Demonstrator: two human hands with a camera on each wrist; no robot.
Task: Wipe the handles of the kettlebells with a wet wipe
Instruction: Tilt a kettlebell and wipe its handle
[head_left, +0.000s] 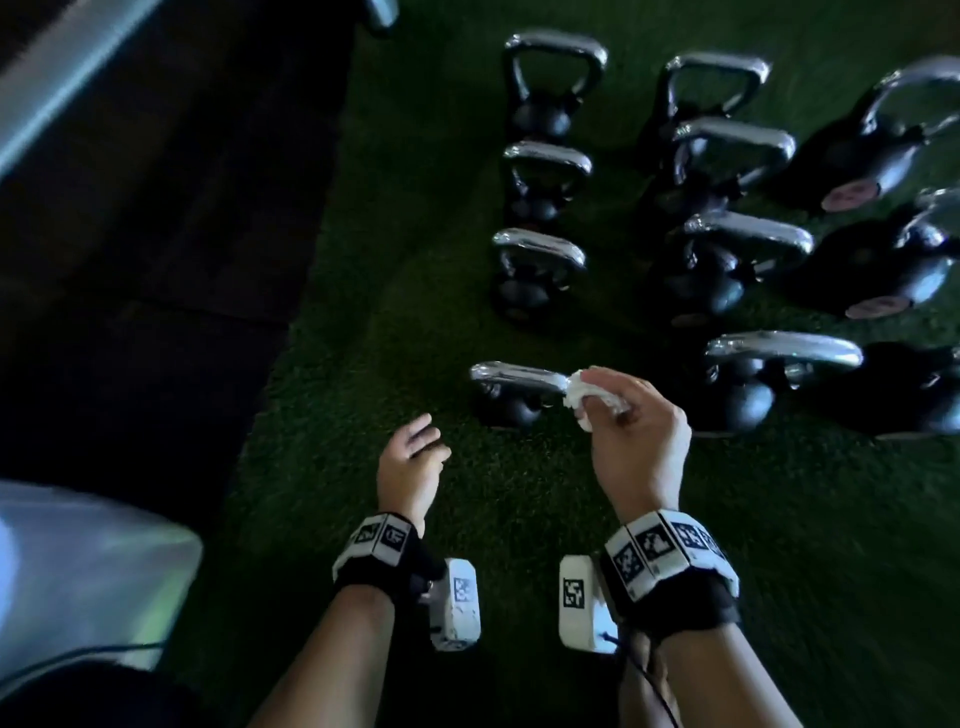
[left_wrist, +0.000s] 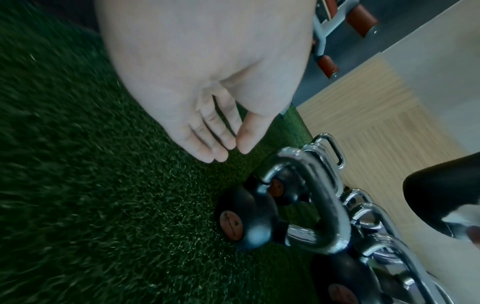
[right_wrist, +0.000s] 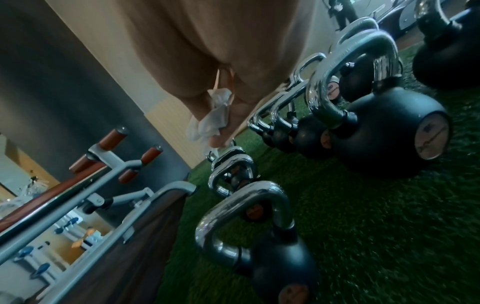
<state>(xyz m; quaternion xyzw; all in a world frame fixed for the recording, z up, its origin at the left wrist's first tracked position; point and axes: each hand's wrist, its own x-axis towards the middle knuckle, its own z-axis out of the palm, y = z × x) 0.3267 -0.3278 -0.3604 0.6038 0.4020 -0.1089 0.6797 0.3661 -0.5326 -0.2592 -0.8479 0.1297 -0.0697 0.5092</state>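
Kettlebell handles (head_left: 522, 375) are polished, mirror-bright chrome; the kettlebell bodies (right_wrist: 384, 131) look like matt black rubber, though blur makes that uncertain. The wet wipe (head_left: 582, 400) is crumpled white cloth-like paper. The turf floor (left_wrist: 91, 205) is rough green artificial grass.

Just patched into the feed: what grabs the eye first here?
Rows of black kettlebells with shiny chrome handles stand on green turf. In front of them, the right hand pinches a crumpled white wet wipe at the right end of the nearest kettlebell's handle. The left hand hovers empty beside it.
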